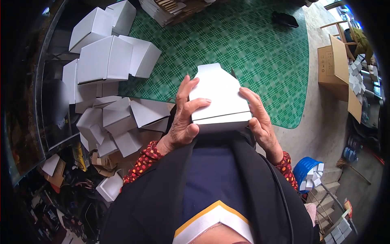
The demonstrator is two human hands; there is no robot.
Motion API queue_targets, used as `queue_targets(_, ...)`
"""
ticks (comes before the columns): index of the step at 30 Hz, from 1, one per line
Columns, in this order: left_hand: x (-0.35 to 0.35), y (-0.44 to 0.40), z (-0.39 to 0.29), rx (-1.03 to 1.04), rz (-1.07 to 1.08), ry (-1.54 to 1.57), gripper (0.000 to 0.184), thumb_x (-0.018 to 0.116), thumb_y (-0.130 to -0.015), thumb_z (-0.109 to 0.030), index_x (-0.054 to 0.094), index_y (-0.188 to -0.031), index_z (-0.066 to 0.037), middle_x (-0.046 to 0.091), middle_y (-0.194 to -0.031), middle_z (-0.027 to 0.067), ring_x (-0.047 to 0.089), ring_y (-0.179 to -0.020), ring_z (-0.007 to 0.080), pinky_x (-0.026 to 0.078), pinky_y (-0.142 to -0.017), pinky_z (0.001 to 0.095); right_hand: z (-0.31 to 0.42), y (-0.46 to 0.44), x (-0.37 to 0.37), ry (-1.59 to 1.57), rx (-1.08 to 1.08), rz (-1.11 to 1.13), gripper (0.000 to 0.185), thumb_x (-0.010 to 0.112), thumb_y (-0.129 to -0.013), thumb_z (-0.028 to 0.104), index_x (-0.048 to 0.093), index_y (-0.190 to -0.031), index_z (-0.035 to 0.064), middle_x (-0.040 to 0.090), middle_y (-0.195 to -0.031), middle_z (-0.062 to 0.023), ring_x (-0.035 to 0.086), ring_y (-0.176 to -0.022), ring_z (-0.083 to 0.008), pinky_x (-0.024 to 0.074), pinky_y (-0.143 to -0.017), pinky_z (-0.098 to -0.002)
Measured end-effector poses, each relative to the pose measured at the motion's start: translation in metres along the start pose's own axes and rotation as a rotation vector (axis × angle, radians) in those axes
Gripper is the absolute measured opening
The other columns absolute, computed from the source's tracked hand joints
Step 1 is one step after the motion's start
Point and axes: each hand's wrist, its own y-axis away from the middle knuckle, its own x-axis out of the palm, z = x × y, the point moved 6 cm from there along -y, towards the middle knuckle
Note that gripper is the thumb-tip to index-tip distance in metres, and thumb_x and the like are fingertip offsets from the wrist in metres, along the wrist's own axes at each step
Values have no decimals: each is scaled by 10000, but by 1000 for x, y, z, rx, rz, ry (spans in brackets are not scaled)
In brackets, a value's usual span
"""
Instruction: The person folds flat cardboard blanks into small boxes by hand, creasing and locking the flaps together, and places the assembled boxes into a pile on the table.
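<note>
A white cardboard box (221, 95) is held between my two hands in front of my chest, over the near edge of the green table. Its far end narrows to a tab, and a dark slit runs across the side nearest me. My left hand (183, 116) grips the left side, with one finger lying across the white top and the thumb by the near corner. Along the right side, my right hand (261, 124) presses with its fingers on the edge and its thumb at the near corner. The box's underside is hidden.
Several white boxes (105, 59) are stacked at the table's left, with more boxes (118, 120) heaped below. Flat cardboard (170, 10) lies on the green checked tabletop (203, 44), and a black object (285, 19) farther right. A brown carton (331, 67) and a blue basket (301, 168) stand on the right.
</note>
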Motion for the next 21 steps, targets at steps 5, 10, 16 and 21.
queue_targets(5,1,1,-1,-5,38,18,615,378,-1006,-678,606,-1256,-165,366,-1555,159,220,-1504,416,167,-1236,598,-9,3,6,-113,93,74,664,589,-974,553,515,-1438,85,357,-1556,-193,426,-1340,-299,387,-1070,-438)
queue_targets(10,1,-1,3,13,30,45,561,404,-1020,-634,629,-1226,-163,385,-1541,154,238,-1495,417,176,-1234,601,-20,-1,6,-149,60,80,677,593,-967,569,508,-1436,89,335,-1574,-196,405,-1354,-304,390,-1044,-420)
queue_targets(16,1,0,5,32,2,60,524,413,-1033,-594,655,-1186,-155,400,-1531,153,253,-1490,414,189,-1230,601,-24,-5,7,-122,17,25,650,593,-969,560,513,-1415,93,346,-1558,-201,403,-1348,-303,393,-1021,-395)
queue_targets(21,1,0,5,33,-10,71,496,427,-1037,-567,662,-1171,-151,406,-1527,152,255,-1489,412,200,-1226,601,-24,-7,7,-99,2,-5,625,591,-973,544,516,-1402,97,352,-1550,-207,401,-1359,-308,392,-1012,-387)
